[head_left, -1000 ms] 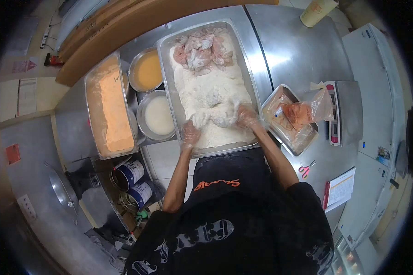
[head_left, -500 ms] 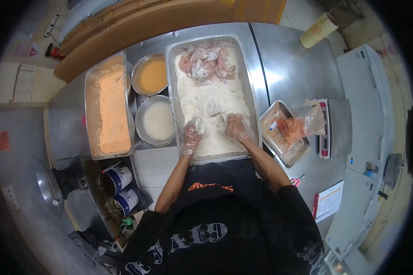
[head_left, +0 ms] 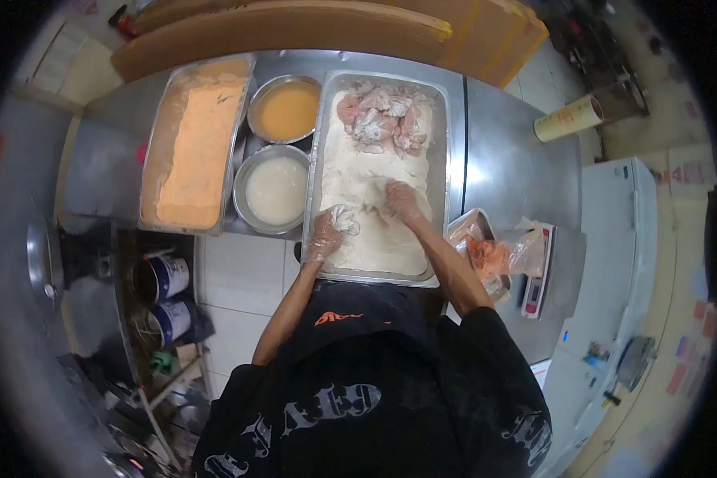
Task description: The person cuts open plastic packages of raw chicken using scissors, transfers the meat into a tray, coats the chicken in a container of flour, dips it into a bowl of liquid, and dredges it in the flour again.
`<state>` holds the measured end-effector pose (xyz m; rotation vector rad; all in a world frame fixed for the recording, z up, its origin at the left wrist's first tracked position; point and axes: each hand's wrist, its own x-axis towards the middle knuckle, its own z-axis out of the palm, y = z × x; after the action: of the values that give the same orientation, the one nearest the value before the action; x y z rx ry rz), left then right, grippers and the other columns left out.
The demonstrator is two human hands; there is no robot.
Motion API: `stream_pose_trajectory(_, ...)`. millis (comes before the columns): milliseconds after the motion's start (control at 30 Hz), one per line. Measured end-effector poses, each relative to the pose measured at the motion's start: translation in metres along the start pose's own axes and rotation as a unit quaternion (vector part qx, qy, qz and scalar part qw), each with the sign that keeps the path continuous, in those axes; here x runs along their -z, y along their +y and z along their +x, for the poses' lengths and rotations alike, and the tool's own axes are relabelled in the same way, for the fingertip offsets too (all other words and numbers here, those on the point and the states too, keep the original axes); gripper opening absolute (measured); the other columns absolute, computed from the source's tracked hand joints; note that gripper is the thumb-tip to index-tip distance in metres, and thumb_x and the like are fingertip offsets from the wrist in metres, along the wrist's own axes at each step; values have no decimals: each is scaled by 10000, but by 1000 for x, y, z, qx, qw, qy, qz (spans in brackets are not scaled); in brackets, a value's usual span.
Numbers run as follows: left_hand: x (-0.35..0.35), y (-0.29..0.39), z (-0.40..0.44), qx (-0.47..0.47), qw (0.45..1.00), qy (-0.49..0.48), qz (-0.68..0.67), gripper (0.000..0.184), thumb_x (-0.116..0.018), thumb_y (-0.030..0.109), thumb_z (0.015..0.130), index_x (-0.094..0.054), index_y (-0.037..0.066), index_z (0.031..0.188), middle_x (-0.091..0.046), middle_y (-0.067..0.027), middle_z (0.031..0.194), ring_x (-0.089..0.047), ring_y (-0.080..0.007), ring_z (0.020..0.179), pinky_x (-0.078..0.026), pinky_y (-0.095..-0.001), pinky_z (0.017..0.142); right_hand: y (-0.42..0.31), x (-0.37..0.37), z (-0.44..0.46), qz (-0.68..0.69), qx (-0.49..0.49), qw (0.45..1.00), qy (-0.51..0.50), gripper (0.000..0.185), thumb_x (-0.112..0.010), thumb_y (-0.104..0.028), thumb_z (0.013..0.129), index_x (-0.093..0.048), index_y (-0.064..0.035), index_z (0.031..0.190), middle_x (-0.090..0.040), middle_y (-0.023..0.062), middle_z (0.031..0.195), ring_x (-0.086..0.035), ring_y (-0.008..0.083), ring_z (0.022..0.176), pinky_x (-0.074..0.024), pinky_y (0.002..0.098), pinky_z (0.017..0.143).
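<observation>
A deep metal tray (head_left: 317, 159) holds a bed of white flour (head_left: 366, 259). Flour-dusted pieces of raw meat (head_left: 382, 119) are heaped at its far end. My left hand (head_left: 324, 237), in a clear plastic glove, is low over the flour by the tray's left side. Its fingers are curled and whitened, and I cannot tell whether a floured piece is among them. My right hand (head_left: 405, 201), also gloved, is over the middle of the flour, right of a small hollow. Its fingers are bent inward and somewhat blurred, so their contents are hidden.
Left of the tray stand a bowl of orange liquid (head_left: 288, 111), a bowl of whitish liquid (head_left: 276, 191) and a tray of orange powder (head_left: 197, 151). To the right are a small tray with a bag of red seasoning (head_left: 487, 256), a scale (head_left: 535, 275) and a film roll (head_left: 568, 119).
My right hand has moved up and inward over the flour, while my left stays near the tray's left side. The floured lump in the middle no longer shows there. The view has shifted.
</observation>
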<state>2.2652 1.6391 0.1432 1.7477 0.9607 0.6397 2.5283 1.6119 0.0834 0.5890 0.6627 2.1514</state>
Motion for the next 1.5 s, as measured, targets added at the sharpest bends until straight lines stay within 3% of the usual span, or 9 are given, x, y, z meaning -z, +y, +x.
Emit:
stream_pose_trajectory(167, 5, 30, -14, 43, 998, 33, -14, 288, -698, 88, 748, -602, 14, 1009, -668, -84, 928, -621, -150, 861, -495, -286, 783, 69, -86, -11, -611, 202, 646, 411, 356, -568, -190, 842, -482, -40, 1152, -576, 66, 869, -571, 172, 790, -477, 310, 717)
stream_pose_trajectory(333, -6, 24, -17, 33, 998, 40, -18, 334, -715, 199, 749, -616, 35, 1022, -662, -129, 931, -630, -251, 849, -491, -340, 785, 62, -80, -16, -747, 202, 545, 323, 528, -665, -160, 779, -484, -25, 1256, -626, 122, 1074, -596, 217, 976, -460, 358, 868)
stream_pose_trajectory(400, -13, 18, -21, 5, 979, 150, 136, 303, -690, 190, 753, -622, 33, 1002, -645, -139, 871, -604, -330, 806, -486, -409, 774, 53, -72, -5, -946, 183, -84, 252, 517, -652, -215, 798, -484, -11, 1242, -615, 148, 1119, -585, 277, 1025, -452, 402, 895)
stream_pose_trajectory(433, -14, 15, -20, 2, 980, 146, 138, 303, -690, 190, 753, -622, 33, 1002, -645, -139, 871, -604, -330, 806, -486, -409, 774, 53, -66, -4, -939, 165, -168, 251, 466, -643, -208, 796, -500, -14, 1195, -615, 138, 1080, -578, 269, 968, -455, 398, 854)
stream_pose_trajectory(700, -14, 33, -17, -76, 946, 180, 257, 348, -675, 223, 777, -600, 59, 1075, -583, -164, 975, -537, -365, 915, -440, -452, 792, 43, -35, 29, -841, 208, 401, 299, 134, -568, -153, 779, -624, -37, 816, -616, 54, 764, -523, 206, 508, -471, 361, 529)
stream_pose_trajectory(833, -15, 43, -14, -79, 954, 168, 233, 324, -648, 204, 791, -598, 45, 1068, -576, -176, 965, -545, -349, 902, -450, -438, 794, -55, 8, 33, -970, 86, 165, 158, 134, -559, -135, 778, -628, -22, 759, -569, 63, 676, -515, 187, 535, -455, 341, 516)
stream_pose_trajectory(933, -28, -2, -10, 2, 972, 173, 161, 328, -613, 192, 810, -582, 43, 1100, -579, -151, 971, -548, -344, 907, -463, -419, 810, -7, -42, 49, -923, -9, 358, 141, 148, -574, -131, 764, -612, 9, 790, -582, 111, 692, -553, 195, 601, -467, 341, 556)
stream_pose_trajectory(1100, -16, 36, 8, 27, 961, 160, 226, 380, -587, 170, 795, -540, -11, 1126, -559, -173, 1049, -516, -345, 992, -418, -435, 897, 45, -96, 29, -974, 101, 45, 198, 170, -488, -145, 848, -552, 10, 828, -565, 201, 762, -546, 336, 693, -463, 390, 644)
stream_pose_trajectory(1500, -46, 83, 76, -8, 961, 208, 181, 228, -490, 4, 668, -583, 6, 877, -563, -190, 689, -533, -417, 660, -459, -468, 630, 92, -69, 29, -885, 377, -39, 272, 218, -605, -206, 828, -565, 8, 810, -578, 193, 773, -583, 308, 739, -436, 406, 648)
